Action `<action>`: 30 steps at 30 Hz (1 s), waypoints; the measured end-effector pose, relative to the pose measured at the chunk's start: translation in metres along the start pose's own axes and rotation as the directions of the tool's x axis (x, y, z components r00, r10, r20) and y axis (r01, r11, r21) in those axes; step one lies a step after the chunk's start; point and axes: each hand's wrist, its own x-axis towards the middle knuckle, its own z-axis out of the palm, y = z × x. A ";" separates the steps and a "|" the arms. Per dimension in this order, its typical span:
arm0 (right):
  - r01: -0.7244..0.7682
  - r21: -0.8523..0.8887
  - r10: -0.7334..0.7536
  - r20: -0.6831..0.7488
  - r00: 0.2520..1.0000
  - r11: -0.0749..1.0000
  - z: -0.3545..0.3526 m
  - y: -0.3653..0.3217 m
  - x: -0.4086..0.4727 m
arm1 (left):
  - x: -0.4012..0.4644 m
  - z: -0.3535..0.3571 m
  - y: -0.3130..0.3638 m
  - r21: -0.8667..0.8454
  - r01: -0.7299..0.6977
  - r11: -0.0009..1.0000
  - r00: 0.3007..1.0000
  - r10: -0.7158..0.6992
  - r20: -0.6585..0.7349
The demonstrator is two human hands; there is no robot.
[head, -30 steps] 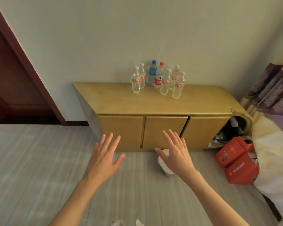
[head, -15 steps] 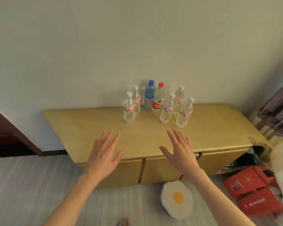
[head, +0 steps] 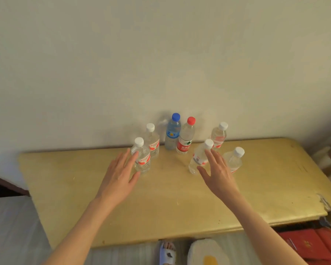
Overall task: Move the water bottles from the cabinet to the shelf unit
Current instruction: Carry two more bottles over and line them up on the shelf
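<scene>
Both hands have advanced over the cabinet (head: 84, 188) — left hand (head: 118, 175) and right hand (head: 217, 174) released, reaching the near water bottles (head: 141, 157) — wrap mid-body, lift straight.

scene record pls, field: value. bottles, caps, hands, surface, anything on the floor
surface: yellow cabinet top, against the wall
bottles: six, all upright on the cabinet top
caps: one blue cap bottle, one red cap bottle, four white
left hand: open, fingers at the front-left white cap bottle, no grip yet
right hand: open, fingers in front of the middle white cap bottle, contact unclear
floor: egg-shaped cushion, red boxes, a sandalled foot
shelf unit: not in view
</scene>
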 end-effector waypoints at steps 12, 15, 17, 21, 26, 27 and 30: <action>-0.050 0.005 0.048 0.174 0.984 0.999 0.009 0.043 0.103 | 0.099 0.029 -0.009 -0.099 0.155 0.983 0.987 -0.152 0.045; -0.046 0.011 0.043 0.156 0.987 0.999 0.008 0.043 0.104 | 0.097 0.032 -0.013 -0.127 0.169 0.977 0.986 -0.168 0.012; -0.060 0.005 0.059 0.145 0.988 0.998 0.008 0.043 0.100 | 0.098 0.033 -0.016 -0.142 0.165 0.976 0.986 -0.165 0.011; -0.083 -0.021 0.085 0.080 0.993 0.996 0.011 0.036 0.078 | 0.097 0.032 -0.016 -0.182 0.085 0.980 0.996 -0.085 0.009; -0.199 0.001 0.199 -0.028 0.980 0.980 0.024 0.017 0.021 | 0.081 0.028 -0.011 -0.211 -0.088 0.974 0.990 0.108 0.085; -0.239 0.036 0.241 -0.060 0.969 0.970 0.027 0.011 0.007 | 0.077 0.028 -0.011 -0.221 -0.120 0.968 0.984 0.145 0.102; -0.348 0.124 0.366 -0.169 0.915 0.929 0.027 -0.010 -0.041 | 0.066 0.025 -0.012 -0.279 -0.154 0.948 0.968 0.202 0.150</action>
